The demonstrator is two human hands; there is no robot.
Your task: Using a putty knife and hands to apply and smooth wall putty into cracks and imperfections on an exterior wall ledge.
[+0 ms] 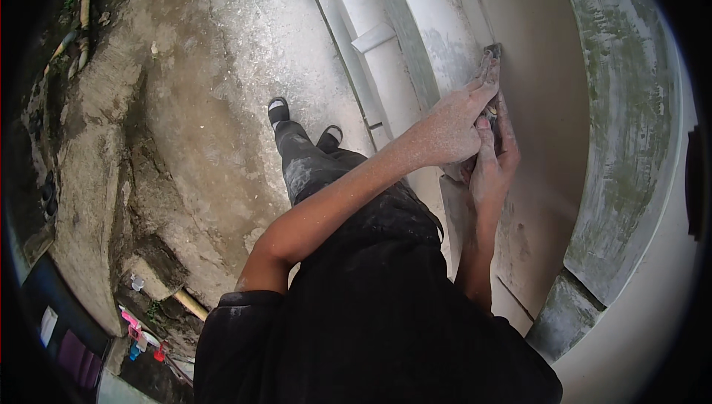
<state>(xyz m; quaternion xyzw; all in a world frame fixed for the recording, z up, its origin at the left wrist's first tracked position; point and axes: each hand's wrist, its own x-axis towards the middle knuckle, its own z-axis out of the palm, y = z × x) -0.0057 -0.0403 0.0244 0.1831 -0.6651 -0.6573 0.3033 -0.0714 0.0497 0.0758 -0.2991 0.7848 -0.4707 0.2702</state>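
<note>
Fingers (507,131) of left hand (454,126) and right hand (492,177) hold a mostly hidden dark tool (496,49).

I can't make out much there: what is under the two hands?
A dark tip shows past the left hand, another dark bit between it and the right hand; the panel lies behind. The hands cover the rest, so whether both bits join can't be seen.
</note>
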